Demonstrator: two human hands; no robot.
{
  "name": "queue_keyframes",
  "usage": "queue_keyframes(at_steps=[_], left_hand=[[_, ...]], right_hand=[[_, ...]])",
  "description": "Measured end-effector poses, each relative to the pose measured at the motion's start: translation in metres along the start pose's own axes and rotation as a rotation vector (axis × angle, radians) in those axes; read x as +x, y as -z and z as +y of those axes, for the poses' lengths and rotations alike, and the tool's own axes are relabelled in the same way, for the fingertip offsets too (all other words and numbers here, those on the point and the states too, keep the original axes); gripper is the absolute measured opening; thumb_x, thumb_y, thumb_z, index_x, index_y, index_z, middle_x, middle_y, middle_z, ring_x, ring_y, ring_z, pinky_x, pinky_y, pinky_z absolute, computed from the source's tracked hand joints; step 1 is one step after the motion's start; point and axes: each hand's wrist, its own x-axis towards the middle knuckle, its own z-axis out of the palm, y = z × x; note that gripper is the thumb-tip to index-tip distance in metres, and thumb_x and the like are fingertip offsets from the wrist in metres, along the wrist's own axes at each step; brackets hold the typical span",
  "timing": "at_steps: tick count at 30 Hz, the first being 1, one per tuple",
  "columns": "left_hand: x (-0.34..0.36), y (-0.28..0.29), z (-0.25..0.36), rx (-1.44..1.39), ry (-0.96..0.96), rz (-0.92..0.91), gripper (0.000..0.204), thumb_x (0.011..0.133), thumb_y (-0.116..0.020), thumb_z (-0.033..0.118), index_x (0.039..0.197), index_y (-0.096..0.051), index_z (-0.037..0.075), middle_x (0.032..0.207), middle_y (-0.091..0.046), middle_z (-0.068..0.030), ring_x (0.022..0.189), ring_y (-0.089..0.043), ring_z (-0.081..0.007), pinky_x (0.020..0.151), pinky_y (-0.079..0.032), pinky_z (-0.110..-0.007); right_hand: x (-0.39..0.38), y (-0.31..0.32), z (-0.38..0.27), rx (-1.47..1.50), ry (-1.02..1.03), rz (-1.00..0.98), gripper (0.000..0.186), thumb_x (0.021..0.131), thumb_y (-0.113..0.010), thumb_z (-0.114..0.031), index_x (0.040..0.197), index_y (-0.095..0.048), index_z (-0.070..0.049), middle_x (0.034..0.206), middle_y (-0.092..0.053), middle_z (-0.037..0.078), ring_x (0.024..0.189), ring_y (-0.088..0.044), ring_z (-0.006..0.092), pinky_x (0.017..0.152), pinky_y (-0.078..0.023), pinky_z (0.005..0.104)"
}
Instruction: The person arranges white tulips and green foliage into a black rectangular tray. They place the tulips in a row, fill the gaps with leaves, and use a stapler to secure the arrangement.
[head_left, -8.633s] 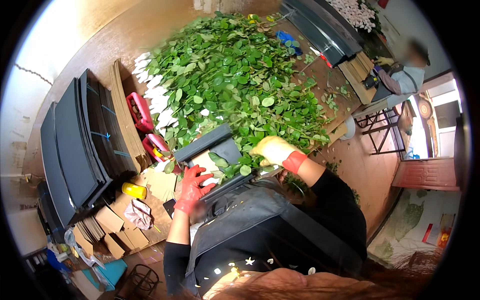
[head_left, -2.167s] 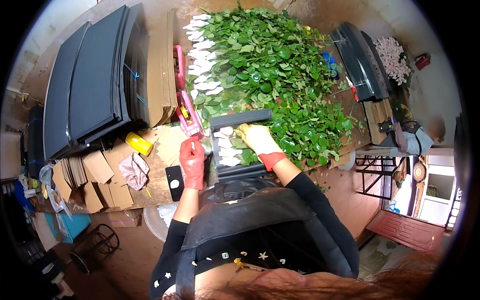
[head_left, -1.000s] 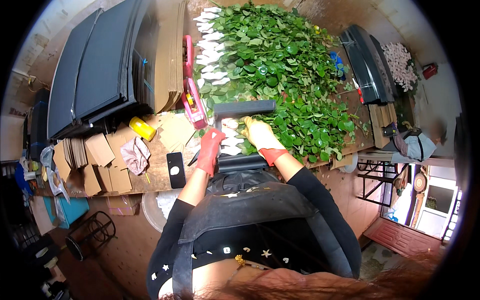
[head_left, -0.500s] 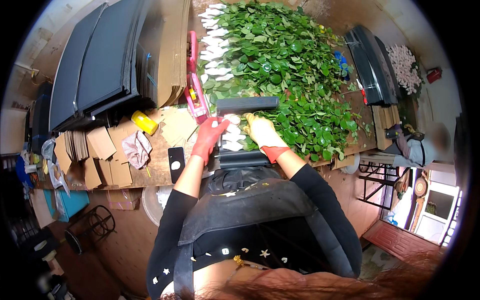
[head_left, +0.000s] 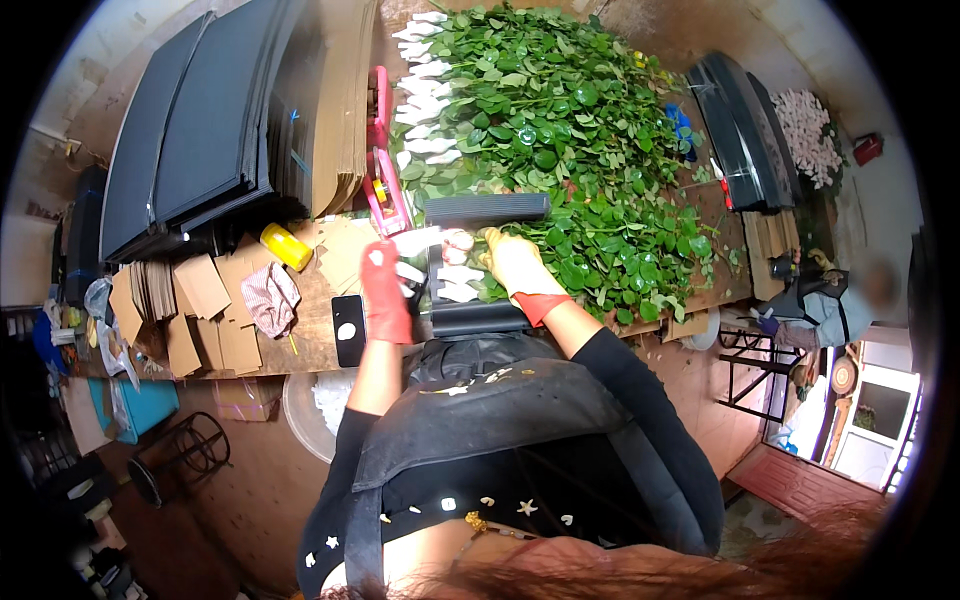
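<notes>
My left hand (head_left: 383,285), in a red glove, is motion-blurred left of the dark ridged holder (head_left: 485,210); white elongated pieces (head_left: 418,240) show at its fingers, but its grip is unclear. My right hand (head_left: 515,262), in a yellow glove with a red cuff, is closed on leafy stems beside a pale rose head (head_left: 458,240) lying in the holder. Below that head are white-sleeved flower heads (head_left: 459,287). A thick heap of green stems (head_left: 560,110) covers the table beyond, with a column of white-sleeved heads (head_left: 425,95) along its left edge.
Dark board stacks (head_left: 190,130) and pink tools (head_left: 387,190) stand left. Cardboard pieces (head_left: 203,288), a yellow can (head_left: 287,247), cloth (head_left: 270,300) and a phone (head_left: 349,335) lie front-left. Bundled dark boards (head_left: 745,140) lie back-right. A co-worker (head_left: 830,300) is at right.
My left hand has moved leftward from the rose head in the last half second. My right hand stays in place. The co-worker at the right has shifted slightly.
</notes>
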Motion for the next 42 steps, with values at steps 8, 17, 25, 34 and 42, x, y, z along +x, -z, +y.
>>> queue_keyframes(at_steps=[8, 17, 25, 34, 42], left_hand=[[-0.021, -0.002, 0.037, 0.922, 0.060, -0.336, 0.034, 0.085, -0.077, 0.034, 0.102, -0.065, 0.006, 0.087, -0.071, -0.0142, 0.083, -0.068, -0.0256, 0.078, -0.053, -0.037], [-0.010, 0.000, 0.013, 0.843, 0.291, -0.571, 0.028, 0.092, -0.074, 0.027, 0.100, -0.068, 0.000, 0.090, -0.070, -0.0059, 0.083, -0.063, -0.0153, 0.075, -0.049, -0.032], [-0.019, 0.025, 0.094, 0.599, 0.302, -0.340, 0.011, 0.095, -0.066, 0.018, 0.096, -0.064, 0.007, 0.086, -0.065, -0.0014, 0.078, -0.061, -0.0104, 0.068, -0.049, -0.027], [-0.009, 0.010, 0.036, 1.194, 0.108, -0.827, 0.051, 0.090, -0.074, 0.048, 0.117, -0.066, 0.005, 0.112, -0.071, -0.0210, 0.109, -0.067, -0.0363, 0.096, -0.049, -0.040], [-0.024, 0.022, 0.000, 0.652, 0.294, -0.600, 0.034, 0.094, -0.069, 0.036, 0.103, -0.070, 0.003, 0.094, -0.072, -0.0124, 0.088, -0.068, -0.0226, 0.079, -0.051, -0.033]], right_hand=[[-0.004, 0.042, 0.002, 0.129, 0.218, -0.268, 0.095, 0.079, -0.084, -0.033, 0.155, -0.036, -0.003, 0.119, -0.072, 0.016, 0.103, -0.071, 0.0343, 0.089, -0.057, 0.0408], [-0.005, 0.009, -0.006, -0.202, 0.203, -0.101, 0.089, 0.079, -0.082, -0.031, 0.151, -0.038, -0.003, 0.099, -0.075, 0.018, 0.090, -0.074, 0.0319, 0.076, -0.060, 0.0426], [-0.019, 0.032, 0.009, 0.273, 0.164, -0.153, 0.079, 0.089, -0.075, -0.030, 0.157, -0.038, -0.013, 0.114, -0.071, 0.019, 0.094, -0.071, 0.0322, 0.084, -0.057, 0.0409], [-0.025, 0.071, -0.033, -0.054, 0.419, -0.415, 0.030, 0.090, -0.072, -0.033, 0.105, -0.070, -0.008, 0.093, -0.073, 0.017, 0.092, -0.071, 0.0376, 0.082, -0.055, 0.0459], [-0.010, 0.049, -0.048, -0.211, 0.298, -0.540, 0.032, 0.091, -0.065, -0.024, 0.118, -0.071, -0.009, 0.107, -0.074, 0.020, 0.101, -0.072, 0.0386, 0.088, -0.056, 0.0478]])
